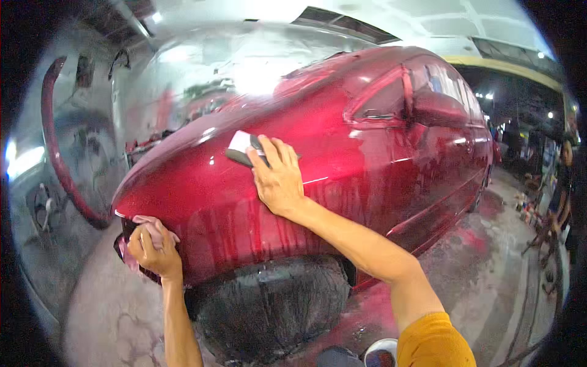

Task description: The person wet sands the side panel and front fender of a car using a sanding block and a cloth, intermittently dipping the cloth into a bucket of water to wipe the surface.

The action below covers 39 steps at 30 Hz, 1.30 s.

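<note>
A dark red car (330,208) fills the middle, its front fender wet with pinkish runs trailing down. My right hand (280,177) grips a sanding block (239,147), dark with a pale top, and presses it against the upper fender. Fingers of this hand wrap over its back end. At the fender's front corner, my left hand (158,254) is closed around a wet pinkish cloth (147,220) that touches the body edge. Part of the cloth hides behind the fingers.
A dark, dusty cover (269,312) hangs over the front wheel. Low down near my right arm stands a white bucket (380,344). A thick reddish hose (55,140) curves along the left wall. Assorted items (535,211) sit on the floor at the far right.
</note>
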Each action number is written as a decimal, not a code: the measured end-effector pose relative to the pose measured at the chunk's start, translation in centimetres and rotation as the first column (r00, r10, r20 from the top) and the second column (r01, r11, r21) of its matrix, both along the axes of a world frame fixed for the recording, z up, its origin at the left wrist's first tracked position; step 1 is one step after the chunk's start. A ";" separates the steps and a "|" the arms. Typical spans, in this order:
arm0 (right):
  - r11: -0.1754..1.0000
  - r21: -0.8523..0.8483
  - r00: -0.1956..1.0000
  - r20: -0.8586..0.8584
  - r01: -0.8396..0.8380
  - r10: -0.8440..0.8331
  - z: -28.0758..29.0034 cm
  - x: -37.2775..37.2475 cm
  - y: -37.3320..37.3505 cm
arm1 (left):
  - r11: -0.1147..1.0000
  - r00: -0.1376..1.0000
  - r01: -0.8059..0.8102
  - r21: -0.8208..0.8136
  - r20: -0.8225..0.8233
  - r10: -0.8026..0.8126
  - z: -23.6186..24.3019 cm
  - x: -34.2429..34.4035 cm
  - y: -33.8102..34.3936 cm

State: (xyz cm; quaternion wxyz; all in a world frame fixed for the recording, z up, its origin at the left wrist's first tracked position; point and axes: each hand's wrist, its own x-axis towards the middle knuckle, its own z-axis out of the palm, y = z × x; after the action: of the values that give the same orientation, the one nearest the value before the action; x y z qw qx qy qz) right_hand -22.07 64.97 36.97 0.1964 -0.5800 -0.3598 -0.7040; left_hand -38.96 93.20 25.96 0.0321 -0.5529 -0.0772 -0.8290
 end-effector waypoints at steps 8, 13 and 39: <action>0.994 0.088 0.997 -0.059 0.062 -0.057 -0.1 2.6 -6.7 | 1.000 0.987 0.011 0.019 -0.158 -0.007 7.5 4.9 -6.8; 0.995 0.077 0.986 -0.160 0.060 -0.047 -3.8 4.2 -10.7 | 0.967 0.960 0.020 0.254 -0.275 0.052 11.2 10.2 -12.4; 0.730 0.629 0.959 -0.247 0.268 -0.138 -11.0 9.3 -17.7 | 0.674 0.765 0.428 0.603 -0.638 0.085 18.3 25.0 -37.2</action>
State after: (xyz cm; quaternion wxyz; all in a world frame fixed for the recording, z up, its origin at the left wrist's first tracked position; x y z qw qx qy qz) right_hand -12.77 47.29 25.94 0.3412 -0.5722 -0.0043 -0.7458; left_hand -13.95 55.99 44.21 0.1859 -0.7391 0.3245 -0.5603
